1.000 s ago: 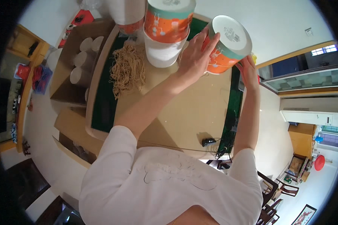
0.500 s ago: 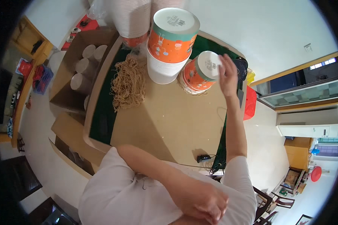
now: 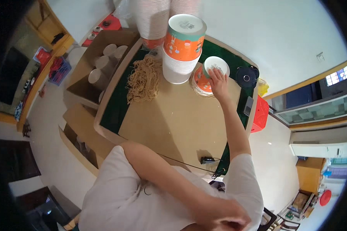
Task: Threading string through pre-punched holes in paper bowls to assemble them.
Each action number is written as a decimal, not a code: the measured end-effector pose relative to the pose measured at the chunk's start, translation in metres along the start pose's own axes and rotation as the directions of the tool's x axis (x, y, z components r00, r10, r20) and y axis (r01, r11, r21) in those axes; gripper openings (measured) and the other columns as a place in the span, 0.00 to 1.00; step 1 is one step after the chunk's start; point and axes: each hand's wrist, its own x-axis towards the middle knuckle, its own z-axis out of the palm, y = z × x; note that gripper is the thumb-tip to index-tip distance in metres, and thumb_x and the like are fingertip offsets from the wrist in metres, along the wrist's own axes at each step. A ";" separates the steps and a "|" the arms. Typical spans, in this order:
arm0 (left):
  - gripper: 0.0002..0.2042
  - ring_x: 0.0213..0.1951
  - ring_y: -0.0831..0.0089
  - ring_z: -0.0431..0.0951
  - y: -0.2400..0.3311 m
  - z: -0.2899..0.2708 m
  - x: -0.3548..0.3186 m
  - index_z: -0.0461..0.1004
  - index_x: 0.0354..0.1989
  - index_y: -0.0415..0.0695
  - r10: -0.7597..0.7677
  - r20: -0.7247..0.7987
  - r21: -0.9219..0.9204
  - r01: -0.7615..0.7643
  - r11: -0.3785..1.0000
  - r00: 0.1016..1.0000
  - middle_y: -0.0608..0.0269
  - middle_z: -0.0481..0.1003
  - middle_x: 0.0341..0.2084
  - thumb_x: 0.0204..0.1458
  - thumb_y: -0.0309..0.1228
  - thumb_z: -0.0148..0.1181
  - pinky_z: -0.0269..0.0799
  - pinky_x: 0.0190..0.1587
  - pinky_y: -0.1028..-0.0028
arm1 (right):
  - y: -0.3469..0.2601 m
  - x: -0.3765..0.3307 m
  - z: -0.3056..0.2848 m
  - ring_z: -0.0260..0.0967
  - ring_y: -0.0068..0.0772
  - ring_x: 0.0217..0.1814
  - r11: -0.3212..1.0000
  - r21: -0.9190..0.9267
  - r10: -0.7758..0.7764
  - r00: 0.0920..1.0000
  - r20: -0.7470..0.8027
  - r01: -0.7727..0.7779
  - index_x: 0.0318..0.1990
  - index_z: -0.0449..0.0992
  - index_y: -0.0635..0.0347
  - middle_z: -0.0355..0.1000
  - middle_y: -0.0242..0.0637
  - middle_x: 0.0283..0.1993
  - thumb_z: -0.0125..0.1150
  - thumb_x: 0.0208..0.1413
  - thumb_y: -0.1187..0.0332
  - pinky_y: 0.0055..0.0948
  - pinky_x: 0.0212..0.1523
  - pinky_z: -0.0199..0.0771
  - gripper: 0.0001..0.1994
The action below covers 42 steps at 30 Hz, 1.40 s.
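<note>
My right hand (image 3: pixel 218 80) reaches far across the table and lies on the white lid of an orange paper cup (image 3: pixel 204 79), fingers curled over its rim. The cup stands upright on the brown board (image 3: pixel 177 119), just right of a tall stack of white cups topped by a lidded orange cup (image 3: pixel 182 46). My left hand (image 3: pixel 219 219) is pulled in low against my body at the bottom edge, fingers curled; whether it holds anything is hidden.
A heap of tan stringy strands (image 3: pixel 144 79) lies left of the stack on the green mat (image 3: pixel 113 111). An open cardboard box (image 3: pixel 81 86) with pale rolls stands left of the table. A dark tape roll (image 3: pixel 246 77), a red stool (image 3: pixel 260 113) and a small black device (image 3: pixel 207 159) are to the right.
The orange cup, first held tilted between both hands, now stands on the board under my right hand. My left hand has let go and drawn back to my body.
</note>
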 end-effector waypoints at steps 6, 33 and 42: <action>0.09 0.35 0.66 0.71 0.033 0.014 0.022 0.70 0.37 0.36 -0.045 -0.184 -0.112 0.025 0.993 0.982 0.55 0.72 0.32 0.48 0.26 0.57 0.67 0.36 0.72 | -0.015 -0.008 -0.024 0.53 0.49 0.64 0.992 0.123 0.008 0.999 -0.049 -0.001 0.57 0.64 0.46 0.58 0.45 0.62 0.57 0.50 0.70 0.48 0.62 0.50 0.25; 0.03 0.31 0.82 0.72 0.083 -0.118 -0.360 0.75 0.32 0.38 0.007 -0.996 0.065 0.706 0.705 0.085 0.66 0.74 0.26 0.50 0.23 0.58 0.68 0.34 0.80 | -0.117 0.168 -0.160 0.70 0.40 0.44 0.921 0.370 -0.102 0.992 -0.069 0.120 0.37 0.74 0.62 0.74 0.41 0.39 0.59 0.49 0.75 0.30 0.47 0.68 0.07; 0.09 0.32 0.82 0.72 0.000 -0.172 -0.313 0.73 0.39 0.39 -0.072 -0.997 -0.058 0.531 0.845 0.006 0.68 0.74 0.31 0.51 0.28 0.58 0.68 0.37 0.81 | -0.141 0.094 -0.281 0.68 0.30 0.48 0.873 0.485 0.149 0.917 -0.371 0.054 0.38 0.71 0.67 0.71 0.42 0.46 0.55 0.53 0.80 0.28 0.51 0.66 0.06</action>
